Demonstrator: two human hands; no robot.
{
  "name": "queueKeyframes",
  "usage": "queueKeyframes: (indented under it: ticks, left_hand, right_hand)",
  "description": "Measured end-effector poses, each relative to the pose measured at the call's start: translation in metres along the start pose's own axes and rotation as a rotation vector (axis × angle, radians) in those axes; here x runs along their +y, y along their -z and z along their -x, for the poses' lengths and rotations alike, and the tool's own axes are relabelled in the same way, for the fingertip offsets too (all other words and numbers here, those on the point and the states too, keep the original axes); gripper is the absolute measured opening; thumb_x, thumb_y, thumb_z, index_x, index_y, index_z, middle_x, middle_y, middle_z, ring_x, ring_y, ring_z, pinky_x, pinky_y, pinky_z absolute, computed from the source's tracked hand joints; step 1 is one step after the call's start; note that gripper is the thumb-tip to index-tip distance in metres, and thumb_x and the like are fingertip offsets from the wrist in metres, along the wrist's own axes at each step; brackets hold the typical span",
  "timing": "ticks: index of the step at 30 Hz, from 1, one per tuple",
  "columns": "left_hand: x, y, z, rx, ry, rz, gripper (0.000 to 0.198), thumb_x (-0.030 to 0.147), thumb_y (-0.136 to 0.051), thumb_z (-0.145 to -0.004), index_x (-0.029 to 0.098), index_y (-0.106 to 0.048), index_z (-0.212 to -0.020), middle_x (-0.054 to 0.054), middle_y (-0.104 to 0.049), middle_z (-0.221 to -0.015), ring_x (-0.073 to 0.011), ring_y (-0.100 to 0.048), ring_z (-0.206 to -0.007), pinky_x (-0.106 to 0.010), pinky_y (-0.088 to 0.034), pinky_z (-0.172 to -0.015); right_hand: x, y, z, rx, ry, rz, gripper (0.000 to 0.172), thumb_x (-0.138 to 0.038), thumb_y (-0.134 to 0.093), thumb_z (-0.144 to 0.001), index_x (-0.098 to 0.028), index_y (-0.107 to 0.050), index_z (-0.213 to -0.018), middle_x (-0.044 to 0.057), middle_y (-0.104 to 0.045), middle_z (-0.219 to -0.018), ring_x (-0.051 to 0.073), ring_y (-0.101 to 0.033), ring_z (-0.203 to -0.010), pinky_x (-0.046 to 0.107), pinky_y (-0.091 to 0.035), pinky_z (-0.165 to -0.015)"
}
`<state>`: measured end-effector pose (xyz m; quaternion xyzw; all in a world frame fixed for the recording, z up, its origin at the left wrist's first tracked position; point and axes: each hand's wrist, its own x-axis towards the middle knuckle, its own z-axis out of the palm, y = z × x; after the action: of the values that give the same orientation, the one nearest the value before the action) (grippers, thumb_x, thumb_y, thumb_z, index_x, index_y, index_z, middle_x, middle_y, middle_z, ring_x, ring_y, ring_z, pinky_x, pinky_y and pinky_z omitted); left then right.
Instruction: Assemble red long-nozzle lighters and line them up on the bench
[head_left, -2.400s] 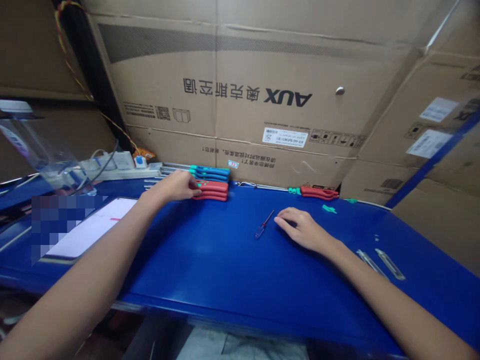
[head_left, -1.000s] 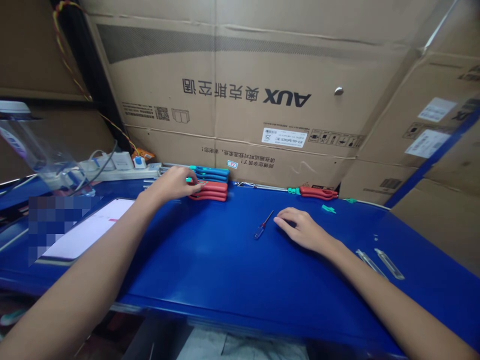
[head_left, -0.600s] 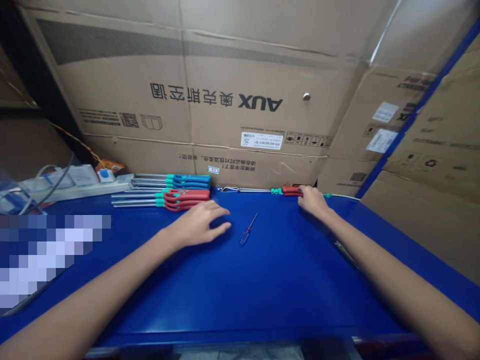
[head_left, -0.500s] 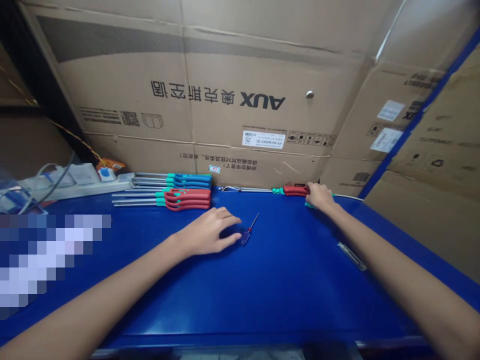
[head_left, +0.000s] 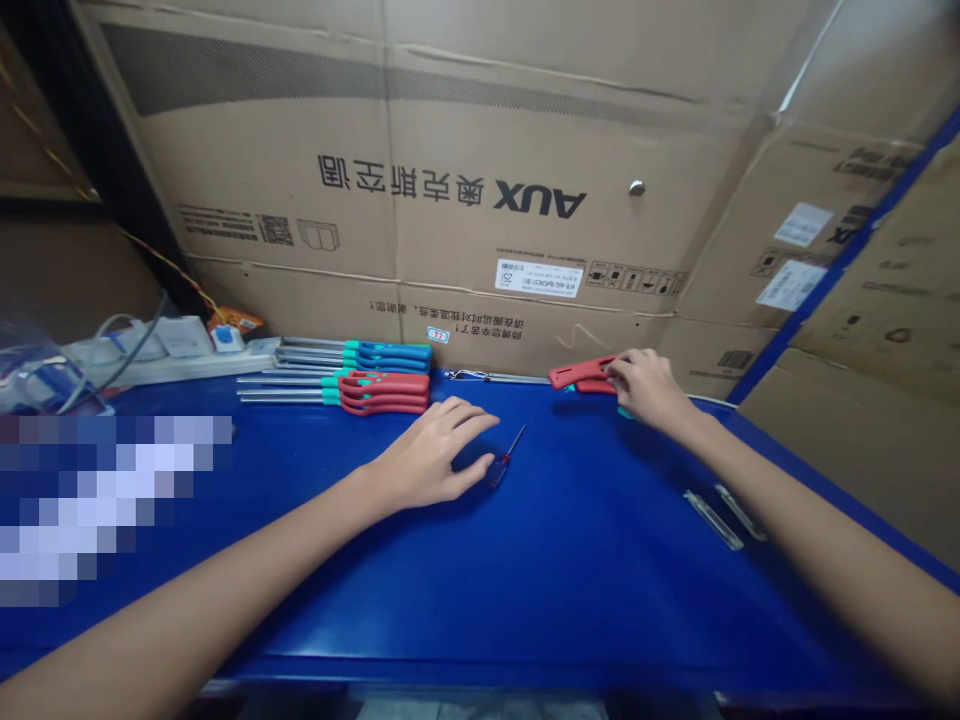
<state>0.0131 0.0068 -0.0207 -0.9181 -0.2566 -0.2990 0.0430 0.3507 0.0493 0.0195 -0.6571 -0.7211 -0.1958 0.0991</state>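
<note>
**Left hand (head_left: 435, 455) beside a small screwdriver (head_left: 504, 462), right hand (head_left: 649, 388) on a red-handled tool (head_left: 577, 374)**

At the centre of the frame the left hand lies palm down on the glossy blue surface (head_left: 525, 580), fingers loosely spread and gripping nothing. The small screwdriver, with a dark translucent handle and thin metal shaft, lies just beside its fingertips; whether they touch it I cannot tell.

Right of centre, at the surface's far edge, the right hand's fingers are curled around the right end of the red-handled tool, a red plastic grip with a teal part.

Left of centre lies a stack of red and blue handled tools (head_left: 375, 375), against a large brown cardboard box (head_left: 450, 200). Two flat metal strips (head_left: 724, 512) lie at the right.
</note>
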Motion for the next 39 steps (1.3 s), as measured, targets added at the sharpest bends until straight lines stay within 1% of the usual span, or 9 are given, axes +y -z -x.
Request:
queueKeyframes:
  ticks: [4,10,16,19,25,28,32,34,39]
  left_hand:
    - [0.002,0.002,0.000,0.125,0.042,-0.015,0.055,0.037,-0.057,-0.086,0.020,-0.043,-0.136,-0.014,-0.056,-0.130,-0.0287,-0.051,-0.120,-0.049,-0.041,-0.104]
    - [0.008,0.000,0.002,0.109,0.180,0.213,0.071,0.045,-0.067,-0.075,0.020,-0.039,-0.136,-0.013,-0.062,-0.120,-0.0295,-0.058,-0.109,-0.048,-0.045,-0.097]
    - [0.015,-0.011,-0.005,0.080,0.471,0.736,0.029,0.038,-0.058,-0.083,0.016,-0.058,-0.102,-0.001,-0.064,-0.082,-0.0165,-0.062,-0.072,-0.029,-0.050,-0.066]
    - [0.012,-0.011,-0.009,0.148,0.543,0.896,0.023,0.033,-0.061,-0.078,0.016,-0.053,-0.091,0.002,-0.059,-0.073,-0.0137,-0.059,-0.062,-0.025,-0.048,-0.058]
    - [0.010,-0.003,-0.008,0.200,0.610,0.905,0.028,0.037,-0.067,-0.074,0.017,-0.047,-0.075,0.008,-0.047,-0.055,-0.0073,-0.044,-0.045,-0.020,-0.036,-0.045]
    - [0.012,-0.003,-0.007,0.163,0.608,0.914,0.035,0.043,-0.068,-0.074,0.017,-0.047,-0.065,0.006,-0.048,-0.050,-0.0071,-0.044,-0.043,-0.019,-0.034,-0.043]
    - [0.011,-0.003,-0.007,0.144,0.571,0.961,0.037,0.044,-0.072,-0.073,0.014,-0.053,-0.060,0.001,-0.056,-0.050,-0.0099,-0.051,-0.047,-0.021,-0.040,-0.048]
    - [0.011,-0.003,-0.007,0.177,0.574,1.009,0.036,0.043,-0.073,-0.071,0.014,-0.054,-0.061,0.001,-0.057,-0.050,-0.0100,-0.052,-0.047,-0.022,-0.042,-0.049]
    - [0.018,0.000,-0.005,0.119,0.518,1.028,0.039,0.039,-0.070,-0.072,0.016,-0.045,-0.053,0.004,-0.049,-0.046,-0.0068,-0.043,-0.043,-0.020,-0.034,-0.045]
  right_hand:
    - [-0.037,0.023,0.019,0.240,0.452,-0.213,0.026,-0.016,-0.042,-0.092,-0.016,-0.067,-0.101,0.016,-0.063,-0.108,0.029,-0.053,-0.101,0.043,-0.045,-0.084]
    - [-0.086,0.032,0.036,0.389,0.732,-0.185,0.032,-0.003,-0.038,-0.089,-0.013,-0.065,-0.102,0.019,-0.061,-0.110,0.026,-0.053,-0.096,0.041,-0.049,-0.078]
    - [-0.122,0.027,0.042,0.694,0.907,-0.262,0.022,-0.004,-0.047,-0.088,-0.013,-0.066,-0.097,0.014,-0.060,-0.094,0.021,-0.053,-0.086,0.035,-0.049,-0.070]
    - [-0.130,0.027,0.043,0.710,0.809,-0.347,0.019,-0.005,-0.049,-0.087,-0.015,-0.065,-0.089,0.010,-0.060,-0.084,0.019,-0.052,-0.079,0.032,-0.048,-0.066]
    - [-0.139,0.030,0.054,-0.080,0.766,-0.495,0.035,-0.010,-0.055,-0.081,-0.017,-0.061,-0.114,0.012,-0.061,-0.109,0.023,-0.056,-0.100,0.039,-0.049,-0.085]
    - [-0.145,0.022,0.059,-0.219,0.798,-0.388,0.026,-0.016,-0.051,-0.089,-0.018,-0.064,-0.111,0.013,-0.062,-0.112,0.026,-0.054,-0.104,0.045,-0.045,-0.089]
    - [-0.142,0.009,0.052,-0.172,0.789,-0.373,0.022,-0.010,-0.044,-0.091,-0.013,-0.063,-0.103,0.015,-0.064,-0.102,0.025,-0.056,-0.097,0.046,-0.044,-0.086]
    - [-0.136,0.015,0.043,-0.082,0.727,-0.542,0.021,-0.008,-0.041,-0.090,-0.012,-0.059,-0.098,0.013,-0.063,-0.092,0.023,-0.057,-0.087,0.044,-0.046,-0.081]
    - [-0.133,0.087,0.023,0.218,0.309,-1.451,0.008,-0.023,-0.045,-0.093,-0.022,-0.050,-0.099,0.001,-0.053,-0.080,0.014,-0.056,-0.070,0.032,-0.048,-0.068]
